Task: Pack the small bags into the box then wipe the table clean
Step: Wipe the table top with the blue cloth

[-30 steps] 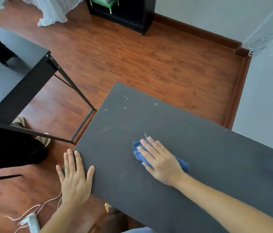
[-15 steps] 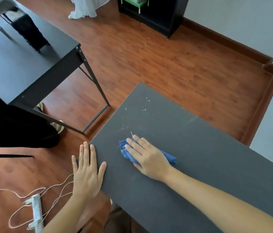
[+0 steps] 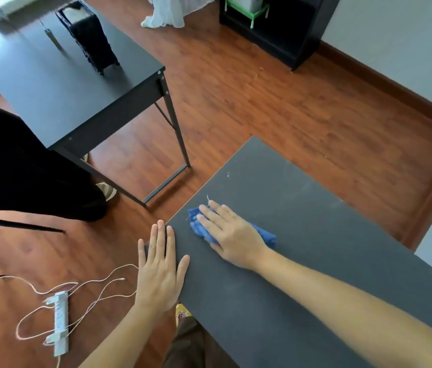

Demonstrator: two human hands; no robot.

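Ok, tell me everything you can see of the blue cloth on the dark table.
The blue cloth is a small, crumpled rag of soft-looking fabric, bunched rather than folded. It lies on the dark grey table, close to the table's left edge. The right hand presses flat on top of it with straight fingers and covers its middle, so only two ends show: one by the fingertips, one beside the wrist. Nothing else touches it.

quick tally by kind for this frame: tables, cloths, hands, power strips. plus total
Tables: 2, near table and far table
Cloths: 1, blue cloth
Hands: 2, left hand and right hand
Power strips: 1, power strip on the floor
Total: 6
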